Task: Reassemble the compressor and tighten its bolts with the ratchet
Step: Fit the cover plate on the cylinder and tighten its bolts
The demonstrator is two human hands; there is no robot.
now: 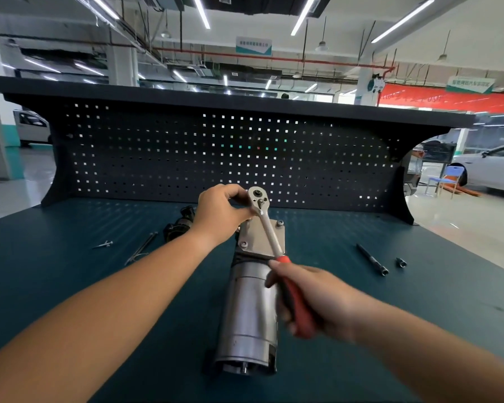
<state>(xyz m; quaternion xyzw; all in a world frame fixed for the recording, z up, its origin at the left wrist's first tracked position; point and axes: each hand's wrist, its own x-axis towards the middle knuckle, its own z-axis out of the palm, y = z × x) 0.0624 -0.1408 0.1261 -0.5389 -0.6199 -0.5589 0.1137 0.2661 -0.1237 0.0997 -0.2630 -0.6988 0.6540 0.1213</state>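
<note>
Compressor [249, 309] is lying lengthwise at the middle of the green worktop [70, 286], steel cylinder toward the wearer, flat end plate [256, 239] at the far end. Two bolt heads are showing on the plate: one at the far right corner [280, 223], one at the near left corner [244, 244].

Ratchet [269, 231] is slanting across the plate with its head raised over the far left corner. Left hand [218, 210] is pinching the ratchet head between curled fingers and thumb. Right hand [312, 298] is wrapping round the red handle, motion-blurred.

Judgement: bolt tightening is the step in hand, with the plate apparently seated. The next move is calling for a handle swing by the right hand while the left keeps the head square, then the other corners in turn.

Hidden: the left hand is covering the socket and any bolt under the head, so engagement cannot be told. The shaft is crossing the near right corner.

Outward: a long dark bar [371, 258] and a short socket-like piece [401, 262] are lying well to the right. A dark part [179, 223], thin rods [141, 247] and a small screw [104, 244] are lying to the left. A pegboard [186, 155] is standing behind.
</note>
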